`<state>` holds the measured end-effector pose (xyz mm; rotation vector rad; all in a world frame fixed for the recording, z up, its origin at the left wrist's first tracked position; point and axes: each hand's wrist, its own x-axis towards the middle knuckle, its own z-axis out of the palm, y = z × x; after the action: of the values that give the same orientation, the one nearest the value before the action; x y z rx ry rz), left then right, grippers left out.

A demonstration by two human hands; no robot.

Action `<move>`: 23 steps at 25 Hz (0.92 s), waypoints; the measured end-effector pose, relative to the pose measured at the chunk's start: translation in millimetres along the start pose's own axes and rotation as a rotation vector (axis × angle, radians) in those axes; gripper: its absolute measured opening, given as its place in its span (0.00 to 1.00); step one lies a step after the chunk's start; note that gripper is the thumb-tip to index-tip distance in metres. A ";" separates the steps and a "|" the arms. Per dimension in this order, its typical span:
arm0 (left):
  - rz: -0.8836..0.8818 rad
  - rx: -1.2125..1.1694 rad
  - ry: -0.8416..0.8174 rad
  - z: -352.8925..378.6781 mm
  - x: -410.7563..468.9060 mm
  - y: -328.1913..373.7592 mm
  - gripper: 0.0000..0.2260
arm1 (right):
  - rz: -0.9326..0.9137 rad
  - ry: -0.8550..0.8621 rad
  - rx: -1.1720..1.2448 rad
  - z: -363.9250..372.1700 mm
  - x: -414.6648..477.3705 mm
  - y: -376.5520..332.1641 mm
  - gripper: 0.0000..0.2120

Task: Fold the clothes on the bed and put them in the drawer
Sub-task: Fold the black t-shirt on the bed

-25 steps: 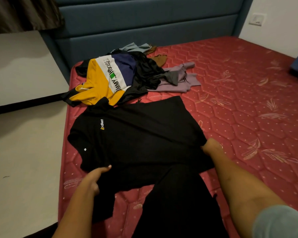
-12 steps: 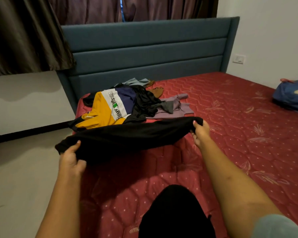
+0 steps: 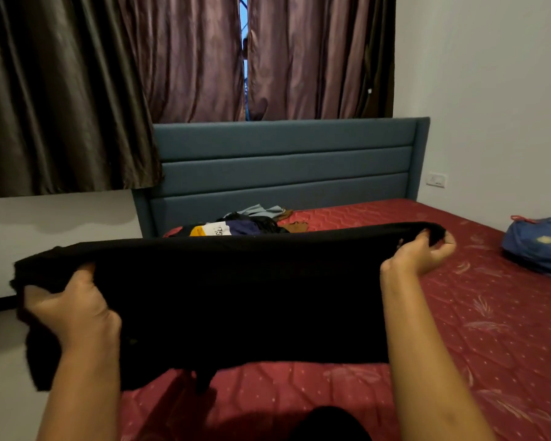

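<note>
A black T-shirt point(image 3: 236, 300) hangs in the air above the red mattress point(image 3: 458, 329), stretched wide between both hands. My left hand point(image 3: 70, 307) grips its left end, fingers curled into the cloth. My right hand point(image 3: 417, 256) grips the right end, held a little higher and farther away. Behind the shirt, a pile of unfolded clothes point(image 3: 236, 226) lies near the headboard, mostly hidden by the shirt; a yellow, white and navy piece and a pale blue one show. No drawer is in view.
A blue padded headboard point(image 3: 283, 163) stands at the back with dark curtains point(image 3: 188, 58) above it. A blue bag point(image 3: 541, 243) lies on the mattress at the right. Pale floor point(image 3: 4, 361) runs along the bed's left side. A dark shape point(image 3: 328, 424) sits at the bottom edge.
The shirt lay flat on the mattress a second ago; both hands gripped its sides and lifted it up toward me. The view tilted upward, revealing curtains and wall.
</note>
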<state>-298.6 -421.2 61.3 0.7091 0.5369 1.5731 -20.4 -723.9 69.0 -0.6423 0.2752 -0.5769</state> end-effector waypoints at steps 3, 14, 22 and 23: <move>0.095 0.171 -0.086 -1.0 37.8 0.3 0.34 | -0.120 0.008 0.053 17.3 -2.7 1.9 0.16; -0.478 1.884 -0.595 -57.0 122.0 -212.1 0.45 | 0.226 -1.035 -1.374 -80.6 68.2 300.2 0.46; -0.258 2.043 -1.127 -170.8 -39.9 -257.6 0.35 | 0.203 -1.006 -2.123 -203.0 10.3 266.0 0.34; -0.198 2.041 -1.179 -179.4 -54.9 -252.1 0.36 | 0.226 -0.914 -2.128 -203.6 8.8 251.7 0.35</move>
<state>-246.5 -432.8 -248.4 2.6114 1.0715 -0.3390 8.3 -663.4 -247.8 -2.7483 -0.0287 0.5494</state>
